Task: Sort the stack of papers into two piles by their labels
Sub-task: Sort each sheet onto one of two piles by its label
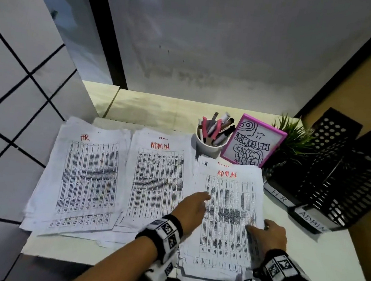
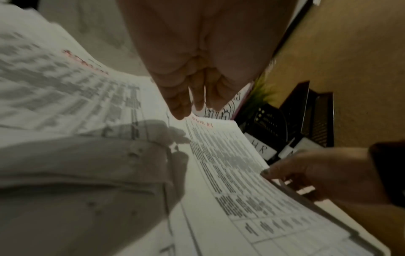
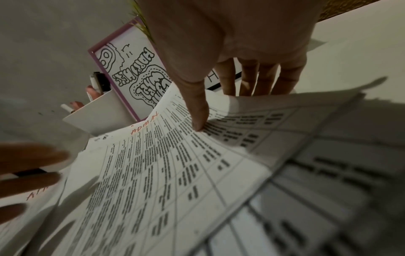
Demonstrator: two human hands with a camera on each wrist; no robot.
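Note:
Three lots of printed sheets lie on the white table (image 1: 317, 266). An HR pile (image 1: 88, 176) is at the left and an ADMIN pile (image 1: 158, 178) in the middle. The unsorted stack (image 1: 229, 214) is at the right, and its top sheet (image 3: 166, 155) is marked ADMIN. My right hand (image 1: 256, 230) pinches that sheet's right edge, thumb (image 3: 198, 112) on top and fingers underneath, and the edge curls up. My left hand (image 1: 200, 199) hovers over the stack's left edge with straight fingers (image 2: 181, 107), holding nothing.
A white cup of pens (image 1: 211, 140), a pink-framed drawing (image 1: 254, 142) and a small green plant (image 1: 293, 137) stand behind the stack. Black mesh trays (image 1: 335, 177) labelled HR and ADMIN sit at the right. The table's left edge drops to a tiled floor (image 1: 11, 123).

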